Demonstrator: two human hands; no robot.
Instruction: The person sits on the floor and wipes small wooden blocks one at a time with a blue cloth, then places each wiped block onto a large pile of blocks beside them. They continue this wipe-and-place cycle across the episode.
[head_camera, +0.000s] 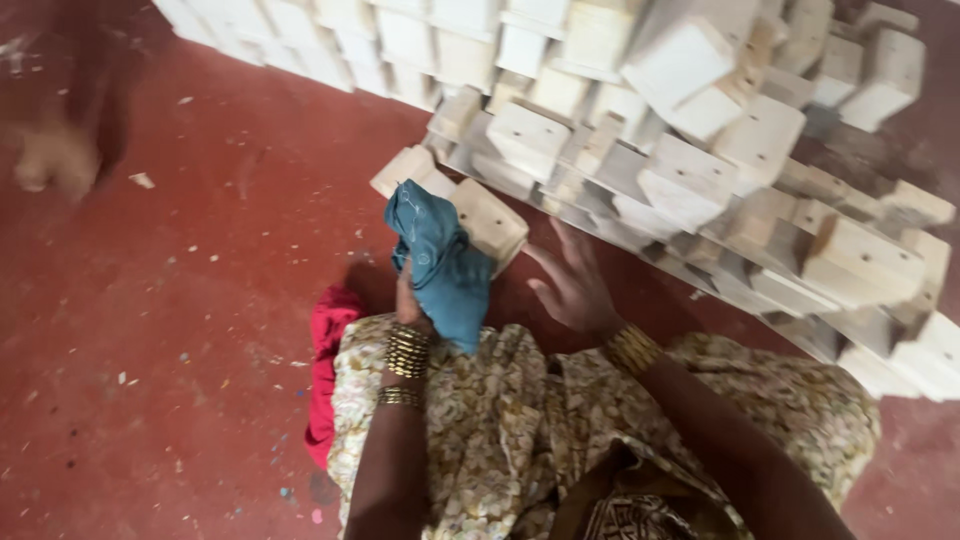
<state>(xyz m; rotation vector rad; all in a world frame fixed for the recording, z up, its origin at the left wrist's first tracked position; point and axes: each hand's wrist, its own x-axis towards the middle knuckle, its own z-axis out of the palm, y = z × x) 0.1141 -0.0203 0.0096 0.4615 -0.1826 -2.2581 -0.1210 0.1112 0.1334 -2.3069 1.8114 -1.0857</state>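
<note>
Teal cloth (443, 265): bunched, grasped in clenched fingers of left hand (410, 300), held against a pale wooden block (487, 220) above the lap. Right hand (572, 285): fingers spread, released, beside the block. Stacked blocks (700, 150) behind, on red floor (180, 300).

A heap of wooden blocks (700, 150) lies ahead and right; the left hand (410, 300) holds a cloth (445, 265) before it.

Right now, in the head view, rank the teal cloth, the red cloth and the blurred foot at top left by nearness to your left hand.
1. teal cloth: gripped in the left hand.
2. red cloth: on the floor, just left of the lap.
3. blurred foot: far upper left.
</note>
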